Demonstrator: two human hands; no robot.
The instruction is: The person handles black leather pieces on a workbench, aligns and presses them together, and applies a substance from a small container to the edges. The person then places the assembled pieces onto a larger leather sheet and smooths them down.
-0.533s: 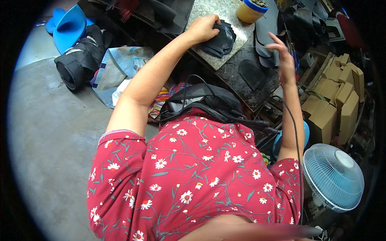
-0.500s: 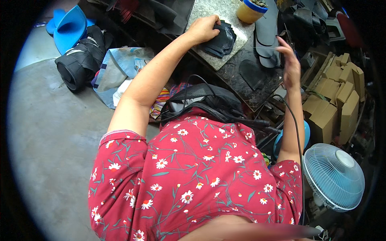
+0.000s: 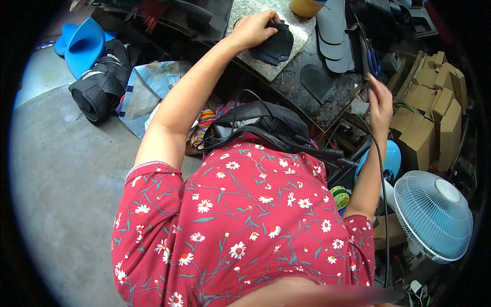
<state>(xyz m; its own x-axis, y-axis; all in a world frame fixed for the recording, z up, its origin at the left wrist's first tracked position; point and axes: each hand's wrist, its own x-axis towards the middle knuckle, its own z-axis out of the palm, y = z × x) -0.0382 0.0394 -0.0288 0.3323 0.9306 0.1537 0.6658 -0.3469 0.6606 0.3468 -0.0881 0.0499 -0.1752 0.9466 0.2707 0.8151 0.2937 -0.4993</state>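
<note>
Pressing a dark piece (image 3: 276, 46) on the stone slab (image 3: 266, 69), the left hand (image 3: 251, 28) curls over it. The right hand (image 3: 381, 102) pinches a thin tool (image 3: 364, 56). Soles (image 3: 332, 30) wait; much seems left.

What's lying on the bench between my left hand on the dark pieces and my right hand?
In the head view, between the left hand and right hand: a row of grey soles and one dark sole.

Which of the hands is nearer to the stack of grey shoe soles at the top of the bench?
Right. The right hand is just below and beside the grey shoe soles; the left hand rests on dark pieces farther left.
</note>
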